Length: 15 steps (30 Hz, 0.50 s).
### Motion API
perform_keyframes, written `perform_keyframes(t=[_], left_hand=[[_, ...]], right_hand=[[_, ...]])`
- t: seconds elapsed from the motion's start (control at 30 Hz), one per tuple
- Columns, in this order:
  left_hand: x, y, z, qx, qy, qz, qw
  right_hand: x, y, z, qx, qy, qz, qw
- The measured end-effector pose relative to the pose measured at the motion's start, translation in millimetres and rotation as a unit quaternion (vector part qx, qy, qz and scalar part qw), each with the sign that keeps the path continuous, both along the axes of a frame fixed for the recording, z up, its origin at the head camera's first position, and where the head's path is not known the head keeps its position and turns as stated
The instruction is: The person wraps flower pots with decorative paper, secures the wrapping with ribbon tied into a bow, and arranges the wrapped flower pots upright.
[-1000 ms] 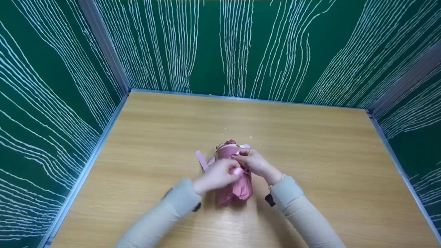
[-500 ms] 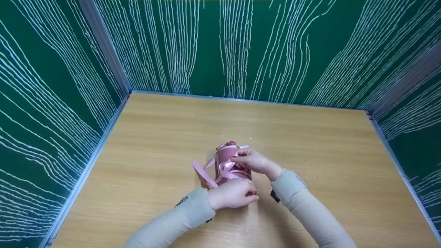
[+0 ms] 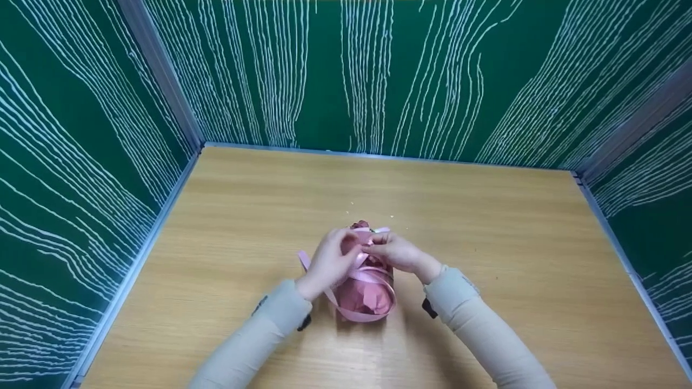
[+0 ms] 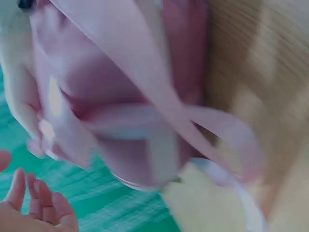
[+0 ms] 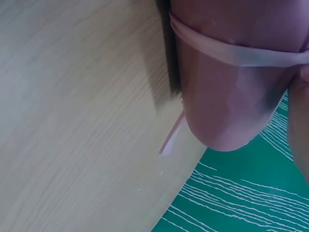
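A small bouquet (image 3: 352,296) in pink wrapping paper lies on the table, its dark red flowers (image 3: 360,223) at the far end. Pink ribbon (image 3: 361,316) goes round its middle and trails in a long loop over the near end. My right hand (image 3: 399,253) pinches the ribbon at the bouquet's upper right side. Beside it on the left is my left hand (image 3: 331,260), thumb and fingers apart and curved. In the left wrist view, my left hand's fingers (image 4: 44,205) are spread, apart from the ribbon. The right wrist view shows the wrap (image 5: 227,101) with the ribbon band across it.
The wooden table (image 3: 259,205) is bounded by green walls (image 3: 324,81) with white wavy lines. A ribbon end (image 3: 304,260) sticks out left of the bouquet. Another ribbon end (image 3: 381,230) shows at its far right. A few tiny white bits lie beyond the flowers.
My left hand moved down over the bouquet's near end, then back up to the left of my right hand. The ribbon now loops over the near end. My right hand stays in place.
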State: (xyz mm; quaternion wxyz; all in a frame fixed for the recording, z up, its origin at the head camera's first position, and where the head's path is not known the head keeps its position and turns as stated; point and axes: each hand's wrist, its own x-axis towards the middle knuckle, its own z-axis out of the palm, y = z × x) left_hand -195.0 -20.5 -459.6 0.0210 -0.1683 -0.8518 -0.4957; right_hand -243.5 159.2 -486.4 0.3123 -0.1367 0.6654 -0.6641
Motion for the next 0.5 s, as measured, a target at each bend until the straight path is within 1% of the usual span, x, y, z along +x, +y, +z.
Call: perform_keyframes(t=[0.03,0.1,0.17,0.23,0.33,0.5], left_hand=[[-3.2,-2.3,-2.9,0.008,-0.015,0.001,0.9999],[-8.0,-5.3,-8.6,0.007,-0.046,-0.003,0.9989],[-11.0,-6.2,-13.0,0.013,-0.07,-0.022,0.9972],[-13.1,-5.6,-16.2,0.023,-0.084,-0.037,0.9955],[-14.9,-3.1,-18.5,0.029,-0.089,-0.044,0.9946],[-16.5,-0.5,-19.1,0.01,-0.078,-0.03,0.9964]], right_hand=[[-0.1,-0.2,0.2,0.008,0.004,0.0,1.0],[0.1,-0.6,0.3,0.02,0.012,0.001,1.0],[0.5,-0.6,0.5,0.021,0.019,0.004,1.0],[0.5,-0.4,0.2,0.019,0.025,0.006,0.999],[0.8,0.1,0.5,0.012,0.02,0.002,1.0],[1.8,0.0,1.6,-0.007,-0.002,-0.006,1.0]])
